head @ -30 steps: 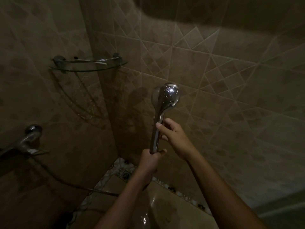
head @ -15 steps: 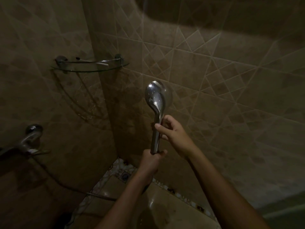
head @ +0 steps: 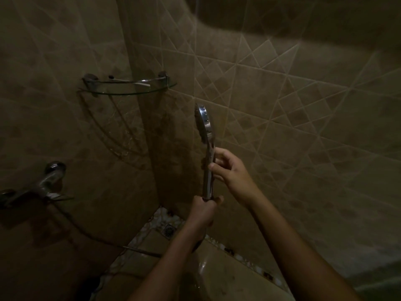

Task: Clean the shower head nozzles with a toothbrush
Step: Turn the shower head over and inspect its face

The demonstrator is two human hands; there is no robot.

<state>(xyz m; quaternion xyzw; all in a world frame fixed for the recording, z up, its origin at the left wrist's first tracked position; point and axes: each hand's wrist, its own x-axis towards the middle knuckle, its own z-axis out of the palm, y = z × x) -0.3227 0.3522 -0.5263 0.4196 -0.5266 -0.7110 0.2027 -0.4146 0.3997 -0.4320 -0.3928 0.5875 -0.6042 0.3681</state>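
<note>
A chrome hand shower head [head: 204,124] stands upright in the dim shower corner, seen edge-on with its dark nozzle face turned left. My left hand [head: 204,211] is closed around the bottom of its handle. My right hand [head: 230,170] pinches the handle higher up, thumb and fingers around it. A white toothbrush [head: 132,82] lies on the glass corner shelf [head: 130,89], well above and left of both hands.
A chrome tap [head: 46,181] sticks out of the left wall, and a hose [head: 91,235] runs from it along the wall toward my left arm. A floor drain [head: 170,229] sits in the corner below. Tiled walls close in left and right.
The shower head has been rotated on its handle: its chrome back faced me, now it is edge-on with the nozzle face toward the left. Both hands kept their grip.
</note>
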